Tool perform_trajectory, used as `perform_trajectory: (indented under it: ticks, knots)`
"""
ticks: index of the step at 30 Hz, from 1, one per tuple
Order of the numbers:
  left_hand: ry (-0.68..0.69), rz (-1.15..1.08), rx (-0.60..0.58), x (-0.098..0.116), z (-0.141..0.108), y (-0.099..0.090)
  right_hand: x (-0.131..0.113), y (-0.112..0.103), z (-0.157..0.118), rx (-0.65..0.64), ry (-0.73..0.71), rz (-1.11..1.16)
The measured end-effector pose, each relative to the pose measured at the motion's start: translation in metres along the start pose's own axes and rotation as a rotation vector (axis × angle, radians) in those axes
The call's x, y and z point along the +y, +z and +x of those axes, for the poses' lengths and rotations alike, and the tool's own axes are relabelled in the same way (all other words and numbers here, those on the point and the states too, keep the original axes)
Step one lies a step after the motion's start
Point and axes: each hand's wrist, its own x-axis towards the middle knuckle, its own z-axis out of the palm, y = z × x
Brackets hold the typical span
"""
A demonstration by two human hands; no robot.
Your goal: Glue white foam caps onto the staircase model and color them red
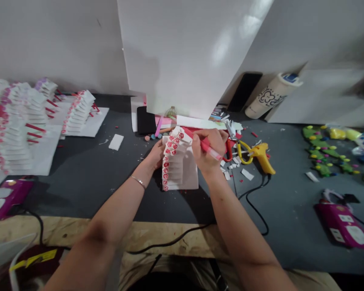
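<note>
A small white stepped model (pixel 173 161) on a white base stands on the dark table in front of me. Red rose-like swirls run along its left edge and top. My left hand (pixel 158 155) holds its left side, the fingers partly hidden behind it. In my right hand (pixel 208 147) is a red marker (pixel 210 151), gripped like a pen, its tip close to the top right of the model. Scissors (pixel 243 151) with yellow and red handles and a yellow glue gun (pixel 262 157) lie just right of that hand.
Similar finished-looking models (pixel 79 115) stand at the left. White scraps (pixel 247 174) litter the right side, with a tumbler (pixel 271 97), a phone (pixel 245 92) and green decorated pieces (pixel 321 147) beyond. Purple power strips (pixel 344 224) sit near both ends, and a black cord (pixel 256 208) crosses the table edge.
</note>
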Motion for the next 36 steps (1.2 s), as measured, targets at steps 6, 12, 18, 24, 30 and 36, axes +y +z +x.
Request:
perform_trajectory:
  ticks: [6, 12, 18, 24, 30, 36]
  knots:
    - [-0.025, -0.097, -0.024, -0.001, -0.001, 0.002, 0.0, -0.001, 0.001, 0.028, -0.026, 0.002]
    - [-0.019, -0.095, -0.042, -0.002, -0.004, 0.003, -0.001, -0.002, -0.001, -0.005, -0.027, 0.003]
    - [0.02, -0.087, -0.068, 0.002, -0.01, 0.008, -0.011, -0.01, 0.008, 0.004, -0.008, 0.022]
    - [0.089, -0.046, -0.134, 0.006, -0.016, 0.013, -0.02, -0.023, 0.016, 0.085, -0.078, 0.03]
    - [0.157, -0.056, -0.168, 0.013, -0.017, 0.012, -0.026, -0.028, 0.017, 0.031, -0.13, 0.025]
    - [0.19, -0.024, -0.196, 0.018, -0.018, 0.013, -0.03, -0.029, 0.017, 0.047, -0.144, 0.014]
